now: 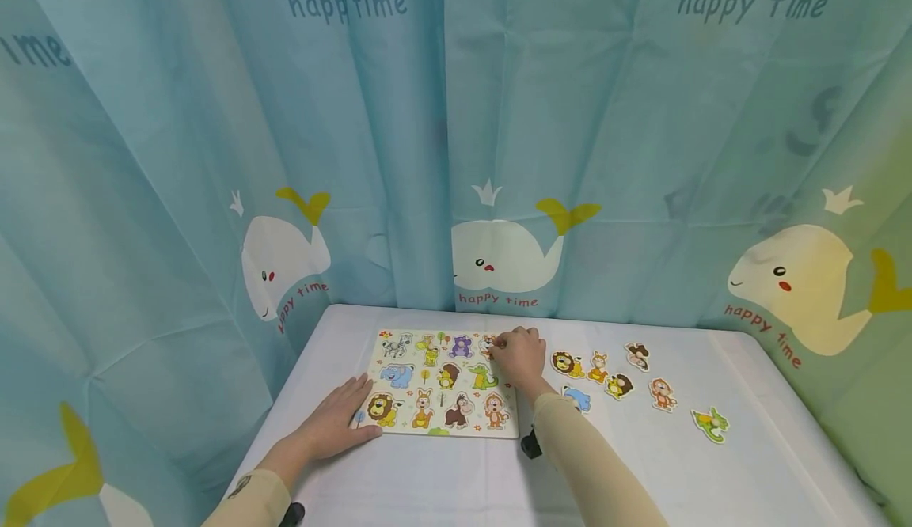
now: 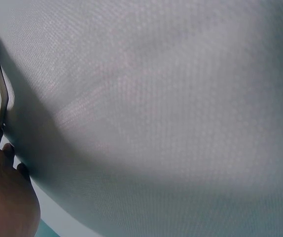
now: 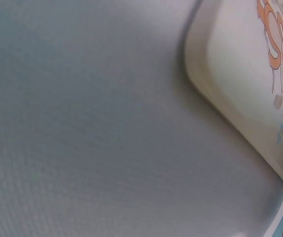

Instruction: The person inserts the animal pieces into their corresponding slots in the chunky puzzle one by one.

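Note:
A flat animal puzzle board [image 1: 443,431] with colourful printed animals lies on the white table. My left hand [image 1: 333,420] rests along its left edge, fingers extended and thumb at the near left corner; in the left wrist view its fingertips meet the board's side. At the far right corner of the board, my right hand [image 1: 523,359] has curled fingers and pinches a small tiger piece [image 1: 488,346] over the tiger picture, partly hidden by the fingers. The right wrist view shows the board's near right corner [image 3: 230,84] beside the monkey picture.
Several loose animal pieces lie right of the board: a lion [image 1: 564,363], a kangaroo [image 1: 598,367], a hedgehog [image 1: 618,386], a blue elephant [image 1: 579,399], a brown gorilla [image 1: 637,357], a monkey [image 1: 663,394] and a green crocodile [image 1: 711,424]. A blue whale-print curtain [image 1: 399,155] hangs behind the table.

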Available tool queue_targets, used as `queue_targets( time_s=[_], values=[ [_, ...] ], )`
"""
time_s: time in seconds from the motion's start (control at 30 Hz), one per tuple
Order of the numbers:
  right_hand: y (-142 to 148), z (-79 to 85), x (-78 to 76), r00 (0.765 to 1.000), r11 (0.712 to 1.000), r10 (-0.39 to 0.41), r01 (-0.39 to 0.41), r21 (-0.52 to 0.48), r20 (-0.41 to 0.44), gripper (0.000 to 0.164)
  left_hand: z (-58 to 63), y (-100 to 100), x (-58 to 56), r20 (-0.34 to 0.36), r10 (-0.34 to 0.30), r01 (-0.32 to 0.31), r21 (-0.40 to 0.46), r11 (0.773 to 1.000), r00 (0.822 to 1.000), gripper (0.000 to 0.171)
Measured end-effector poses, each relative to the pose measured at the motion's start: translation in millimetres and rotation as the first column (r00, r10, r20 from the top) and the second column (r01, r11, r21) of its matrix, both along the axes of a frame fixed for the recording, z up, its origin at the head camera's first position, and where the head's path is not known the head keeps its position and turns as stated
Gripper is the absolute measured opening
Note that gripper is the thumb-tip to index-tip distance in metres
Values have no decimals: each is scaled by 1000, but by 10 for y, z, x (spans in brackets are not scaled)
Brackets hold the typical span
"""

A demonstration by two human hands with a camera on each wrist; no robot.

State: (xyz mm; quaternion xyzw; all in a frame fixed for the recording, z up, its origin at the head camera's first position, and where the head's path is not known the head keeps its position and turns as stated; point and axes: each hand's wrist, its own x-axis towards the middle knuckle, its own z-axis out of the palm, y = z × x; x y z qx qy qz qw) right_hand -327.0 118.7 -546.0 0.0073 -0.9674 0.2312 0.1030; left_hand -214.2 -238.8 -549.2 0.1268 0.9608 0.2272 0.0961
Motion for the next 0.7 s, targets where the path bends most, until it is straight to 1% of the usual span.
queue_targets(
  time_s=[0.2,0.4,0.7],
  values=[
    [-13,10,17,1000,1000,-9,9,1,3,13,0,-1,3,-6,-1,1,2,1000,1000,96],
    [-10,-2,16,1000,1000,-1,1,13,-4,14,3,-4,2,-4,-3,3,8,1000,1000,96],
    [-2,5,7,1000,1000,-1,1,25,-3,14,-34,-23,-16,-7,-9,10,9,1000,1000,98]
  ],
)
